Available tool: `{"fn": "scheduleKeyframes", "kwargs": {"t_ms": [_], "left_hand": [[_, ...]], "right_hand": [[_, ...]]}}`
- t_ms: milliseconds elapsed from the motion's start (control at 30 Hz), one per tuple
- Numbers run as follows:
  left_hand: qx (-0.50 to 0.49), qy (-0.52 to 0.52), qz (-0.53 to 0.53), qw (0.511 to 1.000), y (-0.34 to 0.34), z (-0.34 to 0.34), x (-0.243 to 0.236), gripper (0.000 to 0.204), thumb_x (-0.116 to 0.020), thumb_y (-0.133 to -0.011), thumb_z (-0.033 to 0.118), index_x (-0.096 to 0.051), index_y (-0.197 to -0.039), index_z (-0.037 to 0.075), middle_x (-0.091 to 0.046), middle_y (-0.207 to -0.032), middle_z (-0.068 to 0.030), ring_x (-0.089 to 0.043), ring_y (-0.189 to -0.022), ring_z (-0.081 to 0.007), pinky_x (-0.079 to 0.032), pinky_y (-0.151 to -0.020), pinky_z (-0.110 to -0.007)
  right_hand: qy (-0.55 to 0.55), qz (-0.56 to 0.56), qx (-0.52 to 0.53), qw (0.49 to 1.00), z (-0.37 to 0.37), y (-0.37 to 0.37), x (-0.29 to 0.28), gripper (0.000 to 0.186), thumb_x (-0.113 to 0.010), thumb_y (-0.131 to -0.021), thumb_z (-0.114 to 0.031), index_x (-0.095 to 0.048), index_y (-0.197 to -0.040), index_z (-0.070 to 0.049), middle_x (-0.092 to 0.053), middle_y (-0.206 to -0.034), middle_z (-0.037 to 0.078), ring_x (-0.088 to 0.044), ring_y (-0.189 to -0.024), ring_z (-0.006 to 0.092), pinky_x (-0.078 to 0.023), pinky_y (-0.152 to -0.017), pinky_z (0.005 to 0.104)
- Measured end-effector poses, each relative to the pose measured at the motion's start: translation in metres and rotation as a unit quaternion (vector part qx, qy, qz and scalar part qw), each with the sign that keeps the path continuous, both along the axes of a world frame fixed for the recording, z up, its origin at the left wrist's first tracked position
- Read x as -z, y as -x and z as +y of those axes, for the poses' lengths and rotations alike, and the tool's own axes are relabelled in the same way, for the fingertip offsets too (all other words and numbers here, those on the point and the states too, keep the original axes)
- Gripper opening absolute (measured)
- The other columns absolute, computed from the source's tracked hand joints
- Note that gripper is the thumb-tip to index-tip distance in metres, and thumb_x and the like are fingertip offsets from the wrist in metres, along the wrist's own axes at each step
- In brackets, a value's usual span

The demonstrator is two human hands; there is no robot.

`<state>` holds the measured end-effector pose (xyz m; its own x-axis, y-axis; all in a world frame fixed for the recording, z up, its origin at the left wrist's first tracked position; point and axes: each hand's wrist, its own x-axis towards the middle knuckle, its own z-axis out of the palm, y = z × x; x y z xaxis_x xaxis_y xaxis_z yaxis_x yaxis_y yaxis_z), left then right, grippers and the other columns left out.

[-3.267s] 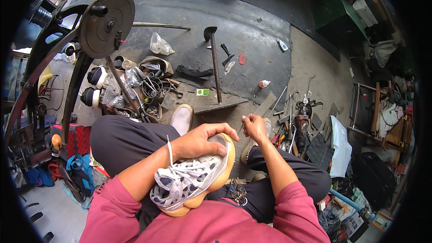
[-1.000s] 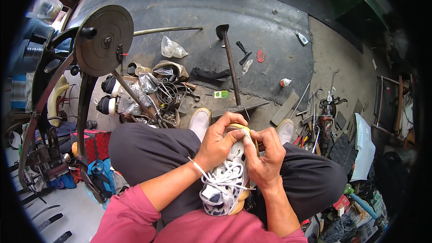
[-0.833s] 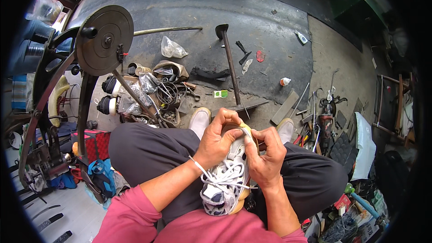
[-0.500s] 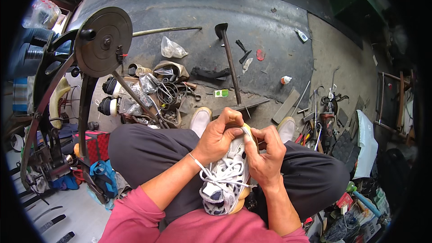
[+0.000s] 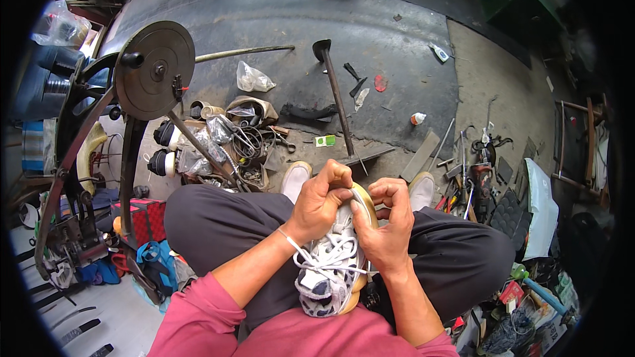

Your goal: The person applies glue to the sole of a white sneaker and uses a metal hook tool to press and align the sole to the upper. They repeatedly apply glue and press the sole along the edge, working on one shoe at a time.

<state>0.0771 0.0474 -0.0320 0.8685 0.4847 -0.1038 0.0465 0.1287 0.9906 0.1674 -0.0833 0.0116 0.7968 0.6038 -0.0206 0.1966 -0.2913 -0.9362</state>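
A white sneaker with dark patches (image 5: pixel 331 251) lies in my lap, its toe pointing away from me and its heel against my shirt. White laces (image 5: pixel 329 253) are tied loosely across its top. My left hand (image 5: pixel 319 201) is closed around the left side of the toe, thumb on the upper and fingers curled over the front. On the right side, my right hand (image 5: pixel 385 228) grips the sneaker, its thumb pressed at the seam where the yellowish sole (image 5: pixel 364 206) meets the upper. The fingers of that hand curl beside the sole's edge; their tips are partly hidden.
A hand-cranked machine with a round wheel (image 5: pixel 155 69) stands at the left. Ahead is a metal shoe last stand (image 5: pixel 337 96). A bag of tools and scissors (image 5: pixel 245 139) lies left of it; hand tools (image 5: pixel 476 172) and a light blue sheet (image 5: pixel 541 208) lie right.
My right thumb has moved slightly left and down along the toe seam, and its fingers have lifted off the edge a little. More yellowish sole shows between the hands.
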Motion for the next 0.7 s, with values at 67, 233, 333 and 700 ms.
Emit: {"fn": "scheduleKeyframes", "kwargs": {"t_ms": [67, 233, 333, 700], "left_hand": [[0.001, 0.017, 0.001, 1.0, 0.0, -0.001, 0.0, 0.018, -0.055, -0.096, -0.007, -0.052, -0.108, 0.007, -0.05, -0.094, 0.0016, -0.047, -0.084, -0.0064, -0.042, -0.078, -0.022], [0.003, 0.011, 0.013, 1.0, 0.0, 0.0, -0.002, 0.015, -0.056, -0.098, -0.004, -0.052, -0.107, 0.007, -0.049, -0.093, 0.0014, -0.047, -0.082, -0.0063, -0.041, -0.076, -0.022], [0.003, 0.024, 0.012, 1.0, -0.001, -0.001, -0.004, 0.013, -0.057, -0.099, -0.002, -0.052, -0.107, 0.006, -0.049, -0.092, 0.0016, -0.046, -0.081, -0.0064, -0.041, -0.075, -0.022], [0.006, -0.01, 0.026, 1.0, -0.007, -0.001, -0.002, 0.011, -0.058, -0.1, -0.001, -0.051, -0.106, 0.005, -0.053, -0.088, 0.0015, -0.05, -0.079, -0.0071, -0.044, -0.073, -0.024]], "right_hand": [[0.001, -0.017, -0.002, 1.0, -0.001, 0.0, 0.001, 0.032, -0.077, -0.081, 0.001, -0.054, -0.104, -0.003, -0.062, -0.103, 0.012, -0.067, -0.085, 0.0265, -0.052, -0.069, 0.0347], [-0.02, -0.047, -0.022, 0.998, 0.001, -0.001, 0.004, 0.028, -0.074, -0.083, 0.005, -0.054, -0.1, -0.003, -0.062, -0.098, 0.014, -0.065, -0.085, 0.0297, -0.052, -0.074, 0.0374], [-0.03, -0.089, -0.038, 0.995, 0.001, -0.005, 0.006, 0.027, -0.073, -0.084, 0.006, -0.052, -0.098, -0.003, -0.063, -0.096, 0.013, -0.064, -0.082, 0.0251, -0.052, -0.071, 0.0334], [-0.001, -0.07, -0.022, 0.997, 0.005, -0.006, 0.011, 0.025, -0.07, -0.084, 0.007, -0.052, -0.097, -0.002, -0.058, -0.092, 0.01, -0.062, -0.079, 0.0233, -0.053, -0.067, 0.0337]]}}
